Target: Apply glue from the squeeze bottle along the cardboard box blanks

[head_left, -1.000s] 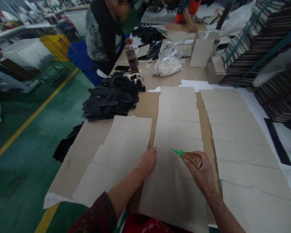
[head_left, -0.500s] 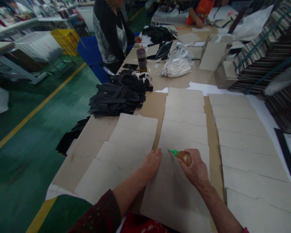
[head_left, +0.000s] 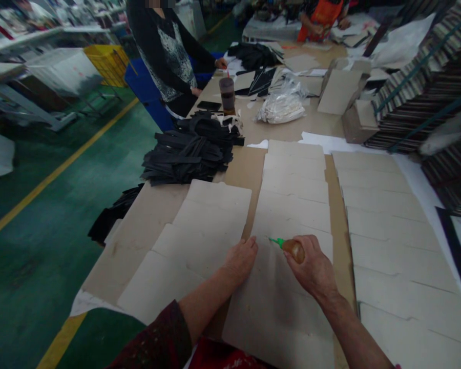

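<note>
My right hand [head_left: 313, 264] is wrapped round a squeeze bottle [head_left: 295, 250] of amber liquid with a green nozzle. The bottle is tilted to the left, its thin tip just over or on the middle column of overlapping greyish-beige cardboard sheets [head_left: 280, 318]; I cannot tell whether it touches. My left hand [head_left: 241, 261] lies with fingers stretched out at the left edge of that column, holding nothing. Beside it is another column of overlapping sheets [head_left: 211, 230]. A third column [head_left: 395, 251] lies to the right of my right hand.
Black fabric strips [head_left: 188, 148] are heaped at the table's left edge. Beyond are a drink cup [head_left: 227, 95], a phone [head_left: 209, 106] and a clear plastic bag [head_left: 282, 105]. Tall strapped stacks [head_left: 418, 97] stand at right. A co-worker [head_left: 165, 56] stands at far left, another [head_left: 318, 23] at the back.
My right hand and the bottle have shifted very slightly right in view; my left hand stays at the sheet edge. The co-worker at far left has leaned and moved an arm.
</note>
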A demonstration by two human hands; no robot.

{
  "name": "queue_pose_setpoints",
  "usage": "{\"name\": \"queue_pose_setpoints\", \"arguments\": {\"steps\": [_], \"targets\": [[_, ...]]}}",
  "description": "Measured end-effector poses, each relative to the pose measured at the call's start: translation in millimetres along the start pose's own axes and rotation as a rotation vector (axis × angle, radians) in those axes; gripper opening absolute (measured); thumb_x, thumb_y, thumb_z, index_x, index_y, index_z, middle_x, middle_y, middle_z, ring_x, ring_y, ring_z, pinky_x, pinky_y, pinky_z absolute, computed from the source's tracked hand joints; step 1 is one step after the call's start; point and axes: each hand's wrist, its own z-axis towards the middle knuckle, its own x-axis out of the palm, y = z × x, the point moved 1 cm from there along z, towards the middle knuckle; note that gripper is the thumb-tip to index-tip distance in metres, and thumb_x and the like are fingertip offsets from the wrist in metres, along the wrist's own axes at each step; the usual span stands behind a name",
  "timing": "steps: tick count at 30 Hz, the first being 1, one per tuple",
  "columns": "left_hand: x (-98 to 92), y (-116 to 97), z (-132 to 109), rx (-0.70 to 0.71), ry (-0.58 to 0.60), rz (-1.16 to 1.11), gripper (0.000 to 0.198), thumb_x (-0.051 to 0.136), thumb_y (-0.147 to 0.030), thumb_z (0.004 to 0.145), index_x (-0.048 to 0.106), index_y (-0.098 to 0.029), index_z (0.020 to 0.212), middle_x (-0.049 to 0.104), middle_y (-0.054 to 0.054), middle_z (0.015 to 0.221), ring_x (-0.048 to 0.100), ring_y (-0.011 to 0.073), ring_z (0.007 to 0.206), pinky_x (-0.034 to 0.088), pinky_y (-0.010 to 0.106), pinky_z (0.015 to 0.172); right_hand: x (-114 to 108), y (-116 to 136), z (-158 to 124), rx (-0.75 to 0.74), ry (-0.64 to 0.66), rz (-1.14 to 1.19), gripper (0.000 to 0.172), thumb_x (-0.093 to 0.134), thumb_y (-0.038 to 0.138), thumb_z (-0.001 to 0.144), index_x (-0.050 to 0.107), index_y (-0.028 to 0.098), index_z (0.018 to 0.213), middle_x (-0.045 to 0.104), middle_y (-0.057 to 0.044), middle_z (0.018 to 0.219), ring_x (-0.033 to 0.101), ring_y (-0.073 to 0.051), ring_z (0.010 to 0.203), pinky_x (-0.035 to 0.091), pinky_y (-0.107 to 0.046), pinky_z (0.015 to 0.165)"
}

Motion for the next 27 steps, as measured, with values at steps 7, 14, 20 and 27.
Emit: {"name": "queue_pose_setpoints", "arguments": {"steps": [7, 14, 20, 27], "targets": [[-8.8, 1, -2, -0.008, 0.019, 0.002, 0.036, 0.043, -0.008, 0.094, 0.057, -0.010, 0.126, 0.050, 0.013, 0.146, 0.056, 0.0230, 0.124, 0.046, 0.032, 0.105, 12, -14, -5, 0.395, -0.068, 0.560, 0.050, 0.071, 0.054, 0.071, 0.056, 0.023, 0.107, 0.063, -0.003, 0.094, 0.061, -0.022, 0.081, 0.051, -0.037, 0.070], [-27.7, 4, 13, -0.082, -0.029, 0.034, 0.025, 0.040, -0.009, 0.094, 0.062, -0.014, 0.106, 0.063, 0.011, 0.115, 0.066, 0.0216, 0.098, 0.056, 0.033, 0.083, -9, -74, 4, 0.602, -0.408, 0.757, 0.061, 0.080, 0.053, 0.060, 0.059, 0.021, 0.107, 0.066, -0.004, 0.088, 0.060, -0.022, 0.072, 0.050, -0.035, 0.061], [-39.2, 14, 55, -0.004, -0.078, 0.057, 0.033, 0.039, -0.004, 0.094, 0.057, -0.017, 0.118, 0.053, 0.010, 0.138, 0.052, 0.0207, 0.125, 0.047, 0.032, 0.102, -43, -104, 21, 0.570, -0.465, 0.479, 0.058, 0.077, 0.056, 0.060, 0.059, 0.019, 0.102, 0.064, -0.004, 0.087, 0.060, -0.022, 0.077, 0.051, -0.038, 0.072], [-35.3, 19, 80, -0.027, -0.074, 0.105, 0.025, 0.042, -0.004, 0.093, 0.062, -0.013, 0.107, 0.061, 0.012, 0.118, 0.057, 0.0221, 0.114, 0.048, 0.034, 0.098, -29, -123, 34, 0.429, -0.385, 0.325, 0.058, 0.069, 0.059, 0.068, 0.057, 0.021, 0.110, 0.062, -0.005, 0.102, 0.060, -0.022, 0.088, 0.049, -0.038, 0.080]]}}
